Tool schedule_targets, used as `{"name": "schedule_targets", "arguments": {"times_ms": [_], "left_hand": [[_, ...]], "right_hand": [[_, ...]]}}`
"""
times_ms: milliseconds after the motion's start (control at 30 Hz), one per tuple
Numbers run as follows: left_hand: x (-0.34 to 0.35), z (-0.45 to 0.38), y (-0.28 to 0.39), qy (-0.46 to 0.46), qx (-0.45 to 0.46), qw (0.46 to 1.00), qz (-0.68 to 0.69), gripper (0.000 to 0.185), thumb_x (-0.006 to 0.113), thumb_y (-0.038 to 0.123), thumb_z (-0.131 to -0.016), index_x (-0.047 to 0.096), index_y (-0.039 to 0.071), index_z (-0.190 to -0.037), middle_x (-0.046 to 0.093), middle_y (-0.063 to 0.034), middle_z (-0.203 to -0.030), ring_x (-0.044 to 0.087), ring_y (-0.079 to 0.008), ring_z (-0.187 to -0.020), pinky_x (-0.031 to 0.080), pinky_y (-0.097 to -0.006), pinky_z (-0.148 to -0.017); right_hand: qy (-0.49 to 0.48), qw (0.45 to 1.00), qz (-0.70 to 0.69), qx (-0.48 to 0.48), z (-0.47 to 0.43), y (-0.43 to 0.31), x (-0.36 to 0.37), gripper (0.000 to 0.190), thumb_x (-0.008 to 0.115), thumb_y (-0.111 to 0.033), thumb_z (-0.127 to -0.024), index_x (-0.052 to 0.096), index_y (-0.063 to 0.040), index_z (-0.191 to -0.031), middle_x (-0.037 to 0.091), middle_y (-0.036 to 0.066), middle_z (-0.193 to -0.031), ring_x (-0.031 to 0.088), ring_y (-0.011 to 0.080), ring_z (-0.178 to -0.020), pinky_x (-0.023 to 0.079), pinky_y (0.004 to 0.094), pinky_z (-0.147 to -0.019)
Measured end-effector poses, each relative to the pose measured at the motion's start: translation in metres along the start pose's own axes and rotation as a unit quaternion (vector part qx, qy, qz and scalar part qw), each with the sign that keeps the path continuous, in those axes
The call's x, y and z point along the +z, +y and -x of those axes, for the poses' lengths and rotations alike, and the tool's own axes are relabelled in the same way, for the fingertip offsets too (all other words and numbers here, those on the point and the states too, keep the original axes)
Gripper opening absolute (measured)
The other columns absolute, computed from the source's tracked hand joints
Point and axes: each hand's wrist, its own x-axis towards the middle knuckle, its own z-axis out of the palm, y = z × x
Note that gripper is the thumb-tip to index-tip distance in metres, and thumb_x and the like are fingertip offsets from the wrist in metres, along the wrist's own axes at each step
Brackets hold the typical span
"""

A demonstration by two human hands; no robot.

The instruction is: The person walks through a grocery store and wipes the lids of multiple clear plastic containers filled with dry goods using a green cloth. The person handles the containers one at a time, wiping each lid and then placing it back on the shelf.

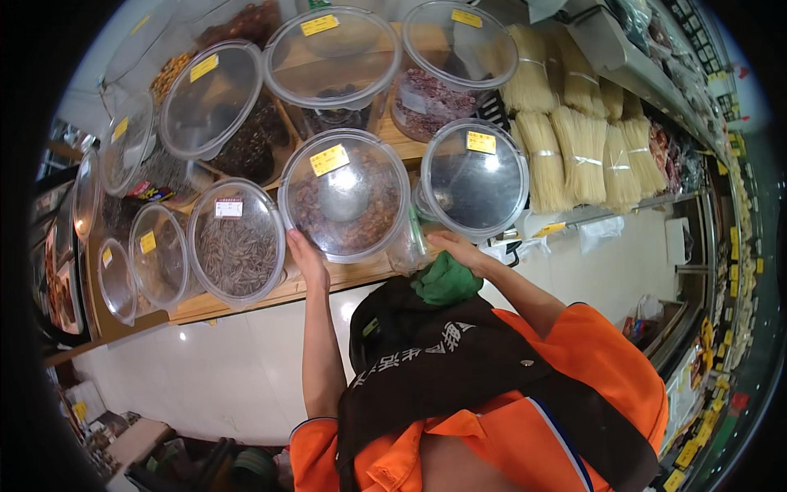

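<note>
A round clear plastic tub (381, 224) of brown dried pieces, with a yellow label on its lid, stands near the counter's front edge. The fingers of my left hand (305, 258) lie along its lower left rim; whether they grip it cannot be made out. A bunched green cloth (447, 281) hangs from the palm of my right hand (460, 253). That hand's fingertips reach towards a clear plastic bag (409, 246) with a green stripe, right of the tub. Left of my left hand sits a tub of small dried fish (238, 252) bearing a white label.
Another lidded tub (473, 178) stands beyond my right hand. More tubs, including one with reddish contents (430, 101), crowd the wooden counter (240, 307). Bundled dry noodles (578, 154) lie at the right. Pale floor tiles (246, 375) show below the counter.
</note>
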Motion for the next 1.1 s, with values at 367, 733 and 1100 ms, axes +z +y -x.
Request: {"name": "schedule_targets", "arguments": {"times_ms": [367,733,1100], "left_hand": [[-0.025,0.004,0.021,-0.072,-0.102,0.990,-0.070,0.050,0.042,0.039,-0.098,0.036,0.013,-0.140,0.048,-0.0072,-0.130,0.052,-0.0234,-0.113,0.054,-0.0421,-0.080],[-0.030,0.008,0.030,-0.150,-0.082,0.979,-0.107,0.053,0.041,0.036,-0.099,0.026,0.017,-0.146,0.043,-0.0092,-0.135,0.050,-0.0245,-0.116,0.053,-0.0405,-0.083],[-0.043,-0.010,-0.006,-0.176,0.054,0.966,-0.180,0.054,0.044,0.030,-0.099,0.024,0.019,-0.147,0.040,-0.0085,-0.138,0.047,-0.0247,-0.120,0.053,-0.0421,-0.085]], "right_hand": [[0.066,0.993,0.038,-0.088,-0.044,-0.051,0.037,0.075,0.054,-0.048,-0.090,0.030,0.002,-0.140,0.047,0.021,-0.133,0.043,0.0289,-0.126,0.032,0.0353,-0.104],[0.114,0.983,0.051,-0.138,-0.055,0.013,0.059,0.054,0.053,-0.029,-0.094,0.035,-0.002,-0.138,0.061,0.016,-0.112,0.061,0.0194,-0.081,0.048,0.0326,-0.074],[0.074,0.968,0.055,-0.233,-0.073,-0.013,0.031,0.052,0.054,-0.033,-0.094,0.039,-0.003,-0.134,0.057,0.013,-0.114,0.057,0.0189,-0.087,0.046,0.0324,-0.081]]}}
